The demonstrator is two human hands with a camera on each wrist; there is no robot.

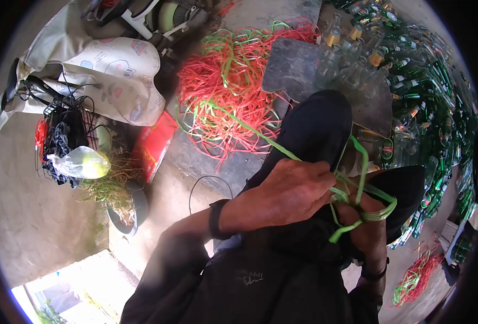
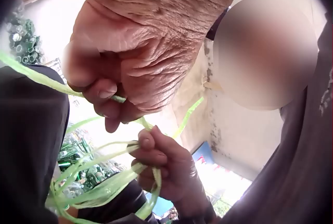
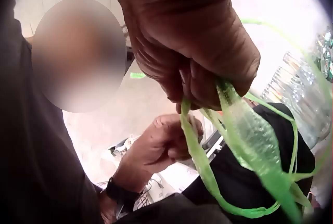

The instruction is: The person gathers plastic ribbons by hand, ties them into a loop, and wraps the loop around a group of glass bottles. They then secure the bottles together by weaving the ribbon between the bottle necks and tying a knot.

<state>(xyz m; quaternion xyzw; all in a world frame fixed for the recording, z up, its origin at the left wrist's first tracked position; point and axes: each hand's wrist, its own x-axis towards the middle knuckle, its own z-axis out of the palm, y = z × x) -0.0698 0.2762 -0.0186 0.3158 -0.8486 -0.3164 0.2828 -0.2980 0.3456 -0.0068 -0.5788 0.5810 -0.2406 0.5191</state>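
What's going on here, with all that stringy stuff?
A person has a long green strip in both hands. The left hand grips it, and the right hand holds loops of it close by. One length runs from the left hand to a tangled red and green heap. Lots of green bottles are gathered off to the right.

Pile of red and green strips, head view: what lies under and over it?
A dark grey surface shows past the near edge of the pile. Over its near side, a green strip runs to the left hand. Whatever lies beneath the pile's middle is covered.
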